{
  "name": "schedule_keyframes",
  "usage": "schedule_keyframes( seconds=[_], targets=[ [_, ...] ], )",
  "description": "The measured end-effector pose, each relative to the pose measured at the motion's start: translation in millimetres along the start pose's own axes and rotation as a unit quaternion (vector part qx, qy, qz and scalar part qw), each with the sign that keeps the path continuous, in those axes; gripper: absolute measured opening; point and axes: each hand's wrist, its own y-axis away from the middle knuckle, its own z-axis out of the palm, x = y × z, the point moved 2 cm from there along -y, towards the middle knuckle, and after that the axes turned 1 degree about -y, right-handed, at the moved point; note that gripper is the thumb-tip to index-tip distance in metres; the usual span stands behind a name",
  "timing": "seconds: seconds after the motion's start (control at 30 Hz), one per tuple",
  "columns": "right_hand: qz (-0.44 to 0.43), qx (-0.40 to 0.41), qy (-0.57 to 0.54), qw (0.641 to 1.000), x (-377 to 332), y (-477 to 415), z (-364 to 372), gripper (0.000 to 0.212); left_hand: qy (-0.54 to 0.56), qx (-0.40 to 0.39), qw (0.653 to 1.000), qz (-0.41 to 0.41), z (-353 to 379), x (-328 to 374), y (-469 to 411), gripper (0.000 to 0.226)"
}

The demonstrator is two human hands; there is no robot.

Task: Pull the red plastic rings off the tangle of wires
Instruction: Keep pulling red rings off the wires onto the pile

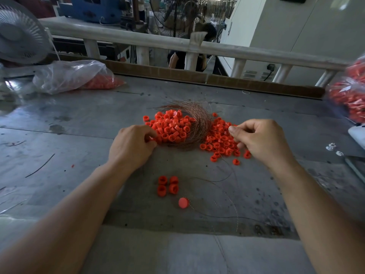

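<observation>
- Grey metal table [79, 135]: dark marks near its front edge (too smeared to read).
- Tangle of thin copper-coloured wires [198, 123]: lies mid-table, curled between two heaps of small red plastic rings [171, 128], touching both.
- Left hand [132, 147]: fingers curled, thumb and fingertips pinching one red ring [151, 138] at the left heap's near edge.
- Right hand [258, 139]: over the right heap, fingers curled, thumb pressed against forefinger [232, 129]; cannot tell what, if anything, is pinched.
- Four loose red rings [167, 184] sit grouped nearer the person, a red round cap [183, 202] just beside them.
- Clear plastic bag of red pieces [75, 76] lies far left.
</observation>
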Motion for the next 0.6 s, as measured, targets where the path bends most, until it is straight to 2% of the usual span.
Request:
schedule_keyframes(
  seconds=[0.1,0.23,0.43,0.6],
  targets=[
    [-0.005,-0.010,0.016,1.000,3,-1,4,0.019,0.043,0.028,0.998,-0.032,-7,2,3,0.016],
    [-0.058,-0.038,0.058,0.996,-1,2,17,0.007,0.173,0.021,0.981,-0.089,-19,5,9,0.037],
    [-0.144,-0.089,0.088,0.982,-11,9,35,0.011,0.268,-0.033,0.960,-0.077,-19,17,18,0.030],
    [-0.193,-0.093,0.038,0.976,-23,18,36,0.021,0.332,-0.083,0.939,-0.036,-22,31,24,0.030]
  ],
)
